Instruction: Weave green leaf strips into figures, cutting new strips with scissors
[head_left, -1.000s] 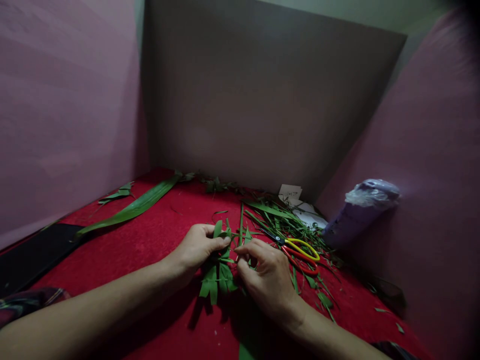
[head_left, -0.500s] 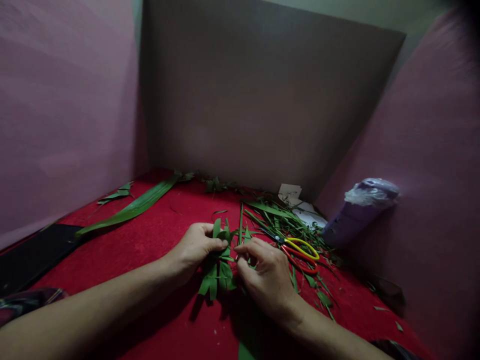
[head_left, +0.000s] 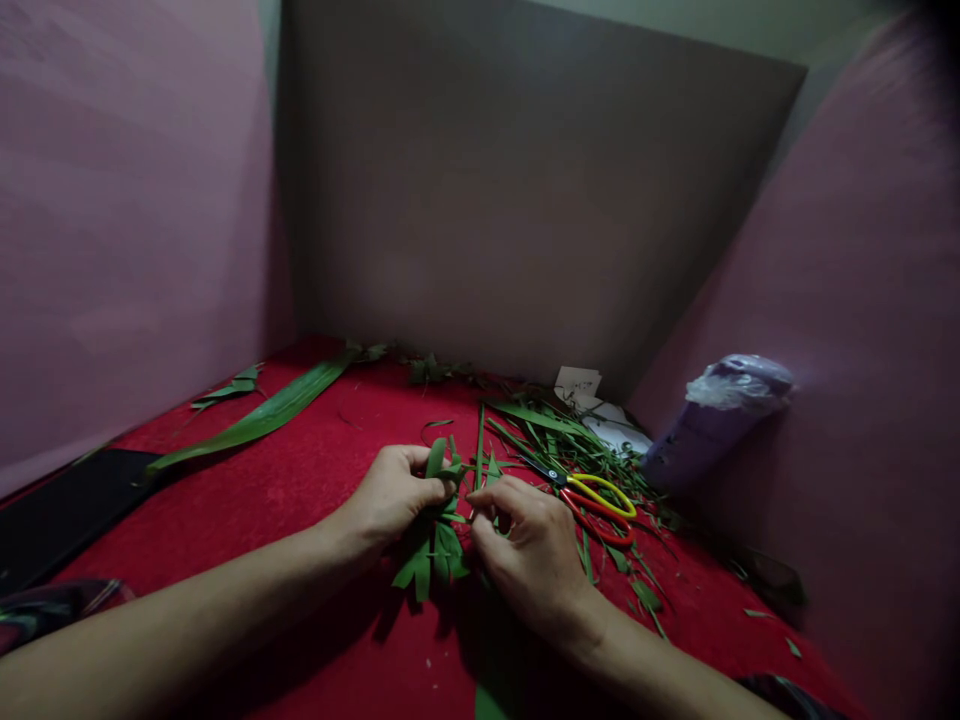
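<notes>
Thumb and fingers of my left hand point(head_left: 405, 495) pinch a folded piece of green leaf point(head_left: 442, 562), whose strips fan out below the hand and curl above the thumb. Close on its right side, my right hand point(head_left: 529, 555) is closed, thumb and forefinger pressed together at the leaf's edge. They seem to grip a thin end of a leaf strip, partly hidden by the fingers. Just beyond my right hand lie scissors point(head_left: 596, 495) with one yellow and one red handle, their dark blades pointing left.
Leaf scraps point(head_left: 600, 450) are heaped at the right back beside white paper point(head_left: 577, 385). A purple object with clear plastic point(head_left: 739, 390) leans by the right wall. One long leaf point(head_left: 277, 410) lies on the red cloth point(head_left: 315, 470), touching a black flat object point(head_left: 75, 510).
The leaf strip above my left thumb now bends over in a curl, where it stood straighter before. Both hands stay almost in place.
</notes>
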